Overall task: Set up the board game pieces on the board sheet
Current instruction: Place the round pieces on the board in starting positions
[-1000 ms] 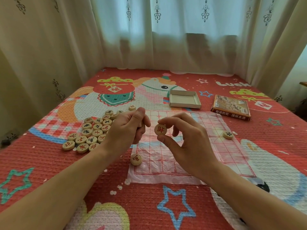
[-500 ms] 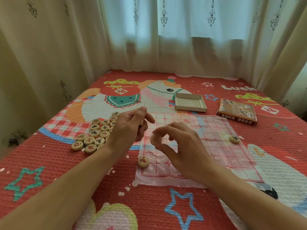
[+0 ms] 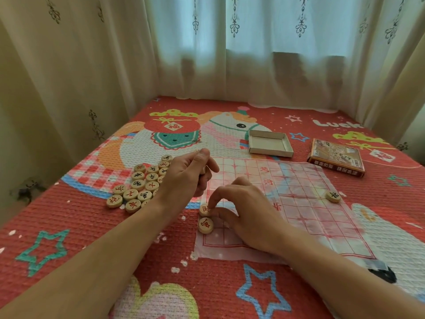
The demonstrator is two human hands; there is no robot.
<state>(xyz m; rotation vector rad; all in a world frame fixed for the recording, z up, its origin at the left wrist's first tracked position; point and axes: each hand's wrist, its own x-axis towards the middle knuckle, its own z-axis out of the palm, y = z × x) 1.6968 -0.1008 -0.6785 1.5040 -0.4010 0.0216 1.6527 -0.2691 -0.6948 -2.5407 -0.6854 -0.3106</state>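
- The right hand (image 3: pixel 248 215) is low over the near-left part of the board sheet (image 3: pixel 299 203), its wrist over the sheet's near edge.
- Its thumb and forefinger pinch a round wooden xiangqi piece (image 3: pixel 204 209) with a red character, at the sheet's left edge. The other fingers are loosely bent behind them.
- Whether that piece already sits flat on the sheet cannot be told, as the fingertips cover its right side.
- A second piece (image 3: pixel 205 225), also red-lettered, lies flat just nearer the person, on the same left edge. It touches or almost touches the pinched one.
- The left hand (image 3: pixel 186 178) is raised over the sheet's far-left corner, fingers curled in with the thumb laid on top. A pale edge shows under the thumb, but whether it holds pieces cannot be told.
- The board sheet is thin, clear plastic printed with a red grid. It lies wrinkled on a red cartoon-patterned bedspread (image 3: pixel 207 284).
- A pile of pieces (image 3: pixel 140 185) lies face up on the bedspread just left of the left hand, off the sheet, with red and dark characters mixed.
- One black-lettered piece (image 3: pixel 333 196) lies alone at the sheet's right edge, well apart from the hands.
- Beyond the sheet sits an open cardboard box tray (image 3: pixel 269 143), with a printed box lid (image 3: pixel 336 157) to its right.
- Pale curtains (image 3: pixel 230 54) hang behind and at both sides.
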